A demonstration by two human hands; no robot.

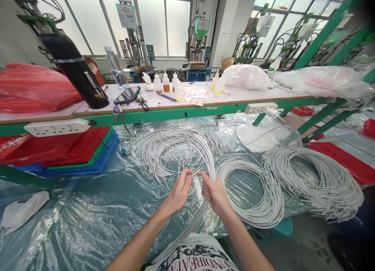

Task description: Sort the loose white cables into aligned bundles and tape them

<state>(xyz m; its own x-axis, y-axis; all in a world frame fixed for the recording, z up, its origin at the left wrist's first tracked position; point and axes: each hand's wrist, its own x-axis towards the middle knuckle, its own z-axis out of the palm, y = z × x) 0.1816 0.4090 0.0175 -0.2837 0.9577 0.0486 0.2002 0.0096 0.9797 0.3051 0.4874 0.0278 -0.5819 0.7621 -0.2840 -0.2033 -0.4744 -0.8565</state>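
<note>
My left hand (181, 189) pinches a thin pale cable end between thumb and fingers. My right hand (215, 192) is closed, its index finger and thumb close to the same cable end, with a thick bundle of grey-white cables (208, 154) running beside and through its grip. The bundle curves up to a loose, tangled heap of cables (155, 150) behind my hands and trails down towards my lap. To the right lies a neater coil of cables (277, 197), and beyond it a larger coil (336, 185).
Glossy plastic sheeting (96, 216) covers the table. A raised shelf (222, 97) carries a black flask (73, 70), a phone (127, 95) and small bottles (166, 82). Stacked trays (96, 152) stand left; a white cloth (25, 210) lies nearer. Power strips (57, 127) line the shelf edge.
</note>
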